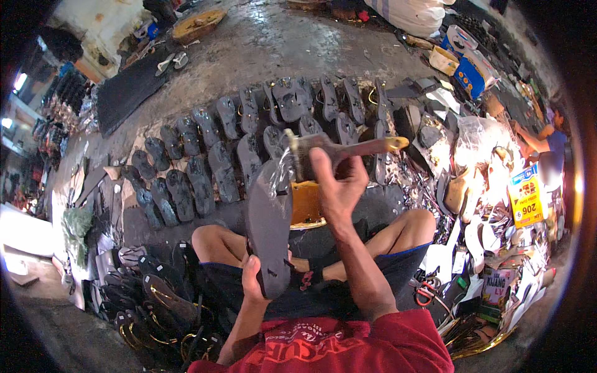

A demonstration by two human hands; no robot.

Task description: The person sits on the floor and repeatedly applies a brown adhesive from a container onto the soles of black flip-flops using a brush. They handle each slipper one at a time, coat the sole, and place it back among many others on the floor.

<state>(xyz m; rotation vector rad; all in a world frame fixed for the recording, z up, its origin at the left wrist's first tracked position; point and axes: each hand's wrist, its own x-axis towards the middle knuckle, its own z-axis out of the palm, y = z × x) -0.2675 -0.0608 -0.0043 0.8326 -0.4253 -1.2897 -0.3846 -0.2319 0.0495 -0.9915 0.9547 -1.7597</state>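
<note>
My left hand [250,283] grips a dark sandal sole [268,227] by its lower end and holds it up, long side upright, in front of my lap. Strap slots show in the sole, and wet, shiny glue [283,171] coats its far end. In my right hand [341,189] is a wide, flat brush [367,148], its handle pointing right. The brush's bristles are at the sole's glossy far end; whether they touch it I cannot tell. Behind the sole, between my crossed legs and the rows, stands a tub [309,225] of amber glue, partly hidden.
Rows of dark soles [180,193] with shiny patches lie on the floor ahead. Finished-looking sandals [165,289] are heaped at my left. Scraps and a red-handled tool [426,295] lie at my right, near a tin [497,289]. Another person's arm [532,138] shows at the far right.
</note>
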